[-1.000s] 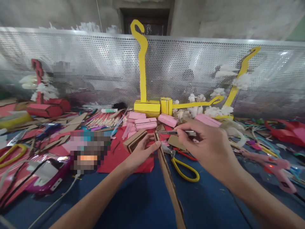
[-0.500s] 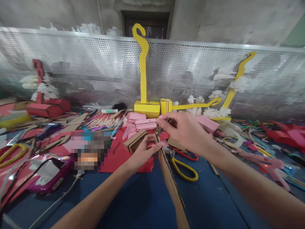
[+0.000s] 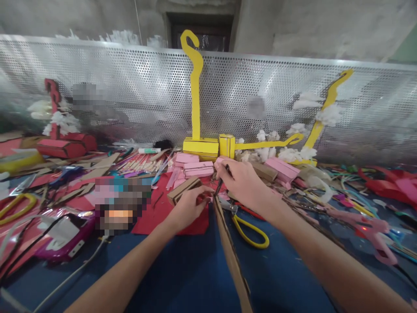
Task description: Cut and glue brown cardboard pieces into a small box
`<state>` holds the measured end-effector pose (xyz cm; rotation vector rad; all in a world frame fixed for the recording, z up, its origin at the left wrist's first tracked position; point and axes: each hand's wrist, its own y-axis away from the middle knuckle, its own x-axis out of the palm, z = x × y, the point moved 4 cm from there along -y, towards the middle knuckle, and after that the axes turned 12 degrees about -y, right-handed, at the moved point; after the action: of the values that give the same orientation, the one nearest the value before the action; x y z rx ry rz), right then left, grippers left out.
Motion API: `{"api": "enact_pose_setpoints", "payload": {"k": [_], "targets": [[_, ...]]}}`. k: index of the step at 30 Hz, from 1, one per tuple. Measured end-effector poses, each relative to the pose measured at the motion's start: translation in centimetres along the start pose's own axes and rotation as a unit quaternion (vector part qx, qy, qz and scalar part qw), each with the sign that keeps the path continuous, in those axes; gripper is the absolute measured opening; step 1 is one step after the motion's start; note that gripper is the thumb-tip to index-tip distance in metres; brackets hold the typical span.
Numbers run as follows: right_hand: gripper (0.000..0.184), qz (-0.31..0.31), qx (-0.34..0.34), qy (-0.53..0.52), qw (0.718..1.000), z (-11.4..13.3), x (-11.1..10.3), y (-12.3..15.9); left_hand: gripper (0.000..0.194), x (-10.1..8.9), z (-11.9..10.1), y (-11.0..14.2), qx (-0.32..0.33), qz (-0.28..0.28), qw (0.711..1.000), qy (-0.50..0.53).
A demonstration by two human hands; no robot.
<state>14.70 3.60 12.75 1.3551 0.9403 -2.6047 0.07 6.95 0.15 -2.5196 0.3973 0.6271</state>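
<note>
A long brown cardboard strip [image 3: 230,254] runs from the front edge up between my hands. My left hand [image 3: 189,206] is closed, with thumb and fingertips pinched at the left edge of the strip's far end. Above that end, my right hand [image 3: 243,180] grips a thin dark pen-like tool [image 3: 224,176], its tip pointing down at the cardboard; its exact kind is unclear. Partly behind my left hand lies a brown cardboard box [image 3: 182,189] on red paper [image 3: 153,221]. Scissors with yellow handles [image 3: 250,234] lie right of the strip.
Yellow hook-shaped cardboard pieces [image 3: 195,100] stand at the back against a perforated metal panel [image 3: 146,91]. Pink boxes [image 3: 198,169] lie before them. A pink glue gun [image 3: 368,224] is at right, a purple power strip [image 3: 65,241] with cables at left.
My left thumb has drawn back leftward from the top of the strip to its edge. My right hand has turned slightly, and the dark tool now shows more upright.
</note>
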Motion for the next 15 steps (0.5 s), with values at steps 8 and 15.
{"api": "enact_pose_setpoints", "payload": {"k": [8,15], "targets": [[0.036,0.008,-0.004,-0.001,1.000,0.2,0.5,0.0,0.014,-0.6,-0.5,-0.4,0.050,-0.008,0.996,-0.073],[0.035,0.014,-0.008,-0.001,1.000,-0.1,0.2,0.3,0.006,-1.7,-1.0,-1.0,0.097,0.021,0.991,-0.094]]}}
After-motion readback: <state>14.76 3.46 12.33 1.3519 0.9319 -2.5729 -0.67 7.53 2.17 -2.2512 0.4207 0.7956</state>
